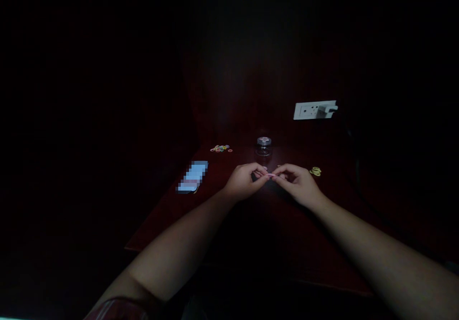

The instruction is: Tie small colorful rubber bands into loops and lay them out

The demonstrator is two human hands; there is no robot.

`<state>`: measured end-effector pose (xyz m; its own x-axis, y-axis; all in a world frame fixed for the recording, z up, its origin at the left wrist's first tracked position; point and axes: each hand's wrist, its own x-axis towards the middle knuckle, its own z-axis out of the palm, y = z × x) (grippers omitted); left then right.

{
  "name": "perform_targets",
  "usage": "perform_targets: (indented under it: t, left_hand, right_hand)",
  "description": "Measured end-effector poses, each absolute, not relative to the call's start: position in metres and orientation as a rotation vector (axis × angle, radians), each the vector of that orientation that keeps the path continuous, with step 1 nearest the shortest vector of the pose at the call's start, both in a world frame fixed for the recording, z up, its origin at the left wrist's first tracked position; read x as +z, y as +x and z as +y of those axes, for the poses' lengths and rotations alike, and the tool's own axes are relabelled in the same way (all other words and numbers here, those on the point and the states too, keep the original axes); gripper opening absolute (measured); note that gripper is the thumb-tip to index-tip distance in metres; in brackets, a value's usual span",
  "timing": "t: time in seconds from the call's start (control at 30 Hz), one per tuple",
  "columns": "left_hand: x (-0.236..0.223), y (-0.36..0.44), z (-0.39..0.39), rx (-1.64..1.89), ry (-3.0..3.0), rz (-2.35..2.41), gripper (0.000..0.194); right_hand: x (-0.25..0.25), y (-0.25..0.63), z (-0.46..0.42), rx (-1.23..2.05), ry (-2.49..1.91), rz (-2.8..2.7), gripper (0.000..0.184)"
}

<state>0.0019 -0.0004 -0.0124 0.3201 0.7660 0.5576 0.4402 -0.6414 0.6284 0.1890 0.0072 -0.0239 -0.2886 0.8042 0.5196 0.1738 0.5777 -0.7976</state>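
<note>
My left hand (245,180) and my right hand (296,181) meet over the dark red table (222,215), fingertips pinched together. Between them they hold a small pink rubber band (270,175), stretched a little. Behind the hands stands a small clear glass jar (264,146). A scatter of several coloured rubber bands (221,148) lies at the back left of the table. A little yellow heap of bands (316,171) lies just right of my right hand.
A lit phone (193,177) lies on the table left of my left hand. A white wall socket with a plug in it (315,110) sits on the dark wall behind, and a dark cable (358,176) runs down from it. The room is very dark.
</note>
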Motion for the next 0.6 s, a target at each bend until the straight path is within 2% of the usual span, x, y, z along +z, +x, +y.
perform_targets:
  t: [0.6]
  left_hand:
    - [-0.0058,-0.0024,-0.0009,1.176,2.403,1.036,0.012]
  right_hand:
    - [-0.0251,0.1889,0.0048,0.602,-0.846,-1.987,0.017]
